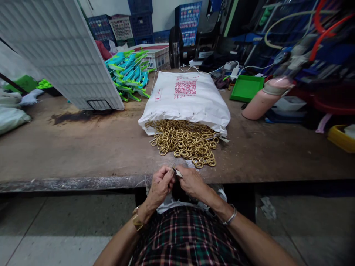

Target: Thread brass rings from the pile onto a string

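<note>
At the table's front edge my left hand (161, 183) is closed in a pinch. What its fingertips hold is too small to make out. My right hand (192, 181) meets it from the right, fingers closed around a small pale flat tool with a dark tip (178, 173). The tool's tip touches or nearly touches the left fingertips. Just beyond both hands lies a heap of brass-coloured rings (188, 142). They spill from the mouth of a white woven sack (169, 94) with red print, which lies on its side.
The brown table (111, 155) spans the view. A white ribbed panel (74, 51) leans at left, beside blue and green plastic pieces (131, 74). A green tray (246, 88) and a tilted pink bottle (263, 99) stand right. A black fan (176, 46) and crates are behind.
</note>
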